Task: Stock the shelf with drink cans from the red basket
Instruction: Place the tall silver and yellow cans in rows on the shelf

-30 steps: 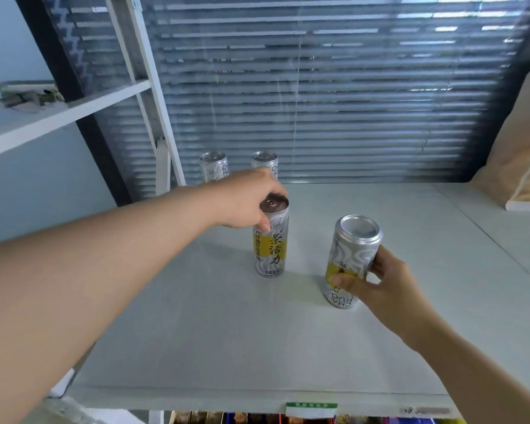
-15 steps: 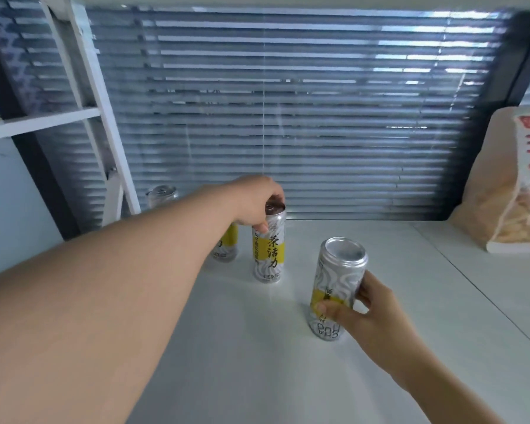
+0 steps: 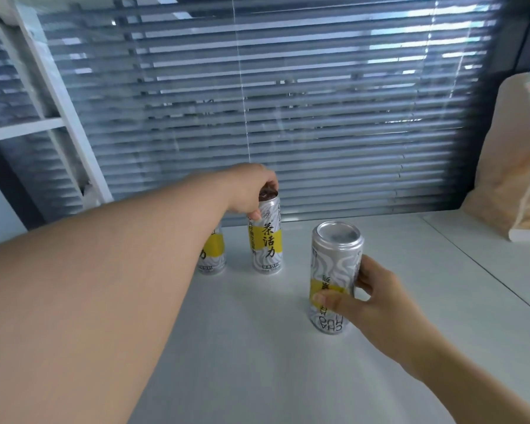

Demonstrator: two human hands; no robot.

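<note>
Three silver cans with yellow labels show on the white shelf (image 3: pixel 288 377). My left hand (image 3: pixel 251 191) grips the top rim of the middle can (image 3: pixel 266 240), which stands upright near the back. Just left of it another can (image 3: pixel 212 255) stands upright, half hidden by my left forearm. My right hand (image 3: pixel 371 304) holds the nearer can (image 3: pixel 334 276) by its side, with the can's base on or just above the shelf. The red basket is out of view.
Closed grey blinds (image 3: pixel 288 102) run behind the shelf. A large snack bag (image 3: pixel 514 166) leans at the back right. A white shelf upright (image 3: pixel 58 99) and a side board (image 3: pixel 19 130) stand at the left.
The left hand has carried the middle can back toward the blinds, beside the rear can. The right hand still holds the nearer can. The camera has come closer and tilted up.
</note>
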